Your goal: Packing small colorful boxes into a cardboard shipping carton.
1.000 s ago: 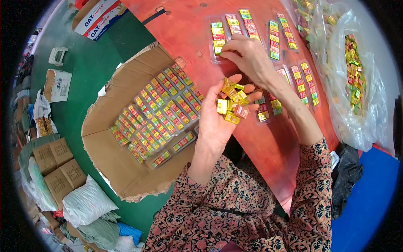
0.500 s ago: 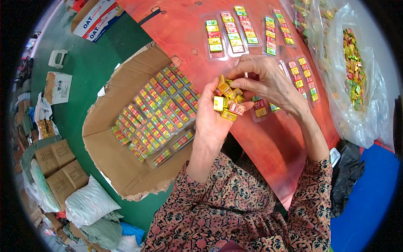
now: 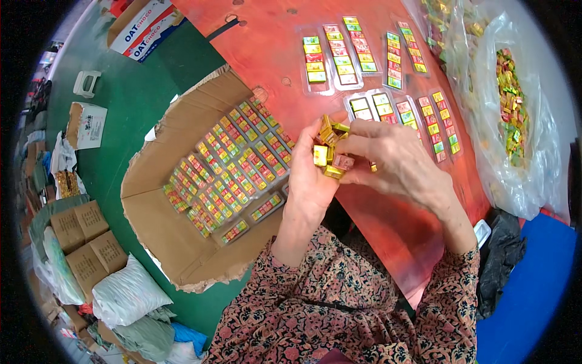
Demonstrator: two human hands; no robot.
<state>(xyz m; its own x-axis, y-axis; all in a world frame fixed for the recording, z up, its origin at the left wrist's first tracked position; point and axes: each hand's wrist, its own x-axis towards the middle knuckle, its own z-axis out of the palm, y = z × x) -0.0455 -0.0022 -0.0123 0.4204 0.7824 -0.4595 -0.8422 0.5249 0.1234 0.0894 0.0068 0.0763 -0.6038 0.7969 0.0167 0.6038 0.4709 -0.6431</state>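
Note:
My left hand (image 3: pixel 310 182) is cupped, palm up, around a heap of small foil-wrapped cubes (image 3: pixel 330 145), gold, yellow and red. Over the heap's right side bends my right hand (image 3: pixel 391 151), its thumb and fingers drawn together at the cubes. A bit of gold foil (image 3: pixel 373 165) shows among the right fingers; most of what they hold is hidden. Just beyond my hands, on the red table (image 3: pixel 285 60), lie narrow clear plastic trays, such as one filled tray (image 3: pixel 314 59) and another tray (image 3: pixel 361 108), with coloured cubes in rows. My right hand partly covers the nearest trays.
At the left of the table stands a torn-edged cardboard box (image 3: pixel 151 188) holding many filled trays (image 3: pixel 242 158). Clear plastic bags (image 3: pixel 533 145) of loose cubes lie along the right edge. On the left are brown cartons (image 3: pixel 97 258), a white sack (image 3: pixel 130 294) and a white plastic stool (image 3: pixel 86 84).
My right hand has come lower and toward me beside the heap, its fingers curling closer together. More trays behind it are uncovered. My left hand still cups the cubes.

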